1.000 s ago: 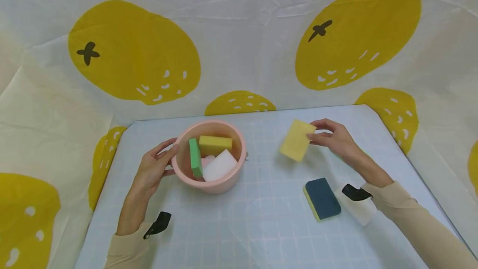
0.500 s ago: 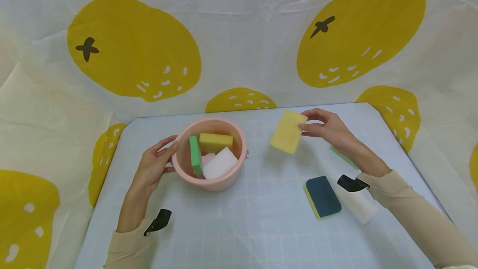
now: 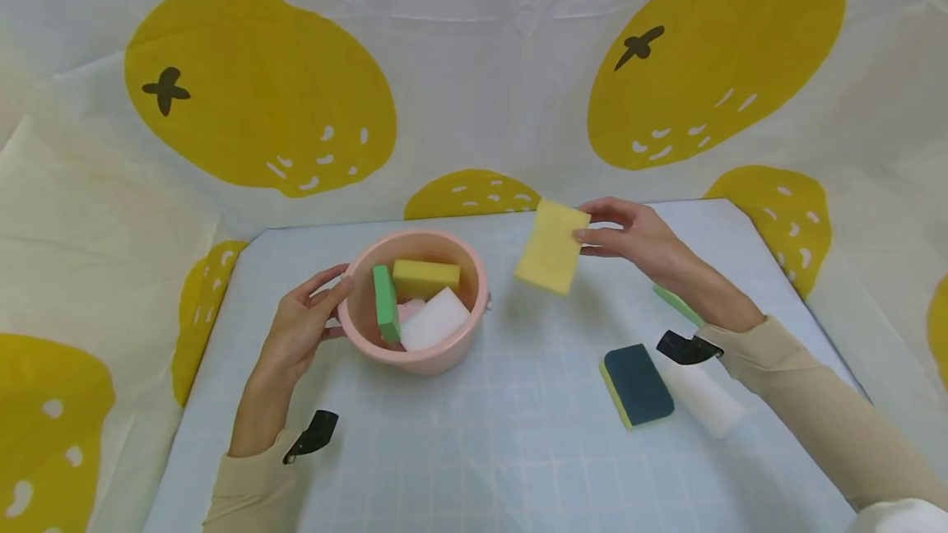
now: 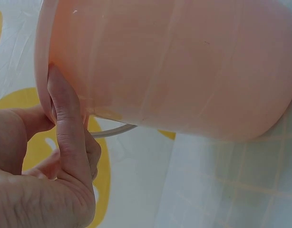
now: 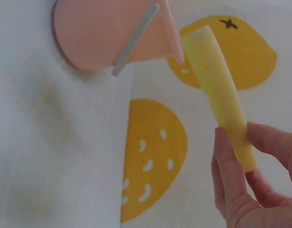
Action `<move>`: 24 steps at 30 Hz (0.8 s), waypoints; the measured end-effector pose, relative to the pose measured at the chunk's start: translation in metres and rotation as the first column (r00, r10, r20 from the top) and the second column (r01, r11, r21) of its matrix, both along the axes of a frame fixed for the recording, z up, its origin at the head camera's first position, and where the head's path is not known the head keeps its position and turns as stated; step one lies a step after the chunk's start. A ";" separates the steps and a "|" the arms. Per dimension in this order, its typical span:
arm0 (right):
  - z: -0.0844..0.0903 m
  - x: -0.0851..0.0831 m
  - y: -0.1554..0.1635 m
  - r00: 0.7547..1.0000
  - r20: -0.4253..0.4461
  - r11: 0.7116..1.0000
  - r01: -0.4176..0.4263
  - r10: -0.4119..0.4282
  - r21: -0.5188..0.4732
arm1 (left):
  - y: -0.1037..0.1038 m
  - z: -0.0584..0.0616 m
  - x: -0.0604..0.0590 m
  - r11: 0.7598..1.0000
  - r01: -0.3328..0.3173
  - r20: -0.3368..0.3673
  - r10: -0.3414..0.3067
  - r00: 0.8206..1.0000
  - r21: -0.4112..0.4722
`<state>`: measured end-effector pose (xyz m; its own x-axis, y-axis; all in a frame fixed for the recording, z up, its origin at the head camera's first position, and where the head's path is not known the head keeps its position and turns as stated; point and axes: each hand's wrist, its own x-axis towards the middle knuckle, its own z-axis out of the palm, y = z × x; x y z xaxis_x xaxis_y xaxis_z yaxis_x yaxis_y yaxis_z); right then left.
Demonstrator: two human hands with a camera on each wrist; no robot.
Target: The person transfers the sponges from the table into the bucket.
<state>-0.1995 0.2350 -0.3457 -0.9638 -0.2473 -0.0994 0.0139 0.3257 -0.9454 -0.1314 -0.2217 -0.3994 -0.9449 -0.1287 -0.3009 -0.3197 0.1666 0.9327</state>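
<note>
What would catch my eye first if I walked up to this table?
Probably the pale yellow sponge pinched in the right hand, held in the air just right of the pink bucket. The left hand grips the bucket's rim, and green, yellow and white sponges sit inside. A dark blue sponge lies on the table near the right sleeve.

Bright, even light; soft shadows; wrist views slightly blurred.
</note>
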 end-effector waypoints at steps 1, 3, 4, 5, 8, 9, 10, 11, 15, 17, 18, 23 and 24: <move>0.001 -0.001 -0.003 1.000 0.000 1.000 -0.008 0.008 -0.006 | 0.000 0.000 0.000 1.000 -0.002 0.002 0.002 1.000 -0.001; 0.004 -0.002 -0.009 1.000 0.004 0.999 -0.024 0.024 -0.032 | -0.001 0.001 0.000 1.000 -0.004 0.003 0.004 1.000 -0.002; 0.005 -0.003 -0.012 0.999 0.004 0.998 -0.035 0.035 -0.048 | -0.001 0.000 0.000 1.000 -0.004 0.002 0.004 1.000 -0.001; 0.006 -0.004 -0.016 0.999 0.005 0.997 -0.046 0.047 -0.063 | -0.001 0.000 0.000 1.000 -0.005 0.002 0.005 1.000 0.000; 0.009 -0.005 -0.026 0.997 0.008 0.992 -0.071 0.072 -0.102 | -0.001 0.000 0.000 1.000 -0.006 0.003 0.006 1.000 0.003; 0.010 -0.005 -0.029 0.997 0.007 0.990 -0.081 0.083 -0.114 | -0.001 0.000 0.000 1.000 -0.005 0.003 0.005 1.000 0.005; 0.012 -0.005 -0.033 0.996 0.006 0.988 -0.090 0.091 -0.123 | -0.001 0.000 0.000 1.000 -0.005 0.003 0.005 1.000 0.006; 0.012 -0.006 -0.036 0.995 0.006 0.986 -0.099 0.100 -0.132 | -0.001 0.000 0.000 1.000 -0.005 0.004 0.005 1.000 0.006; 0.014 -0.008 -0.051 0.990 0.002 0.981 -0.136 0.138 -0.137 | -0.001 0.001 0.000 1.000 -0.003 0.005 0.003 1.000 0.009; 0.014 -0.010 -0.059 0.987 0.004 0.978 -0.156 0.158 -0.135 | -0.001 0.001 0.000 1.000 -0.003 0.004 0.003 1.000 0.014; 0.014 -0.010 -0.062 0.986 0.006 0.978 -0.165 0.168 -0.129 | -0.002 0.000 0.000 1.000 0.000 -0.001 0.000 1.000 0.022; 0.013 -0.013 -0.080 0.978 0.023 0.970 -0.204 0.209 -0.134 | -0.002 -0.001 0.001 0.998 0.008 -0.024 -0.006 1.000 0.069; 0.013 -0.013 -0.083 0.977 0.023 0.969 -0.209 0.214 -0.134 | -0.003 -0.001 0.001 0.997 0.011 -0.028 -0.009 1.000 0.076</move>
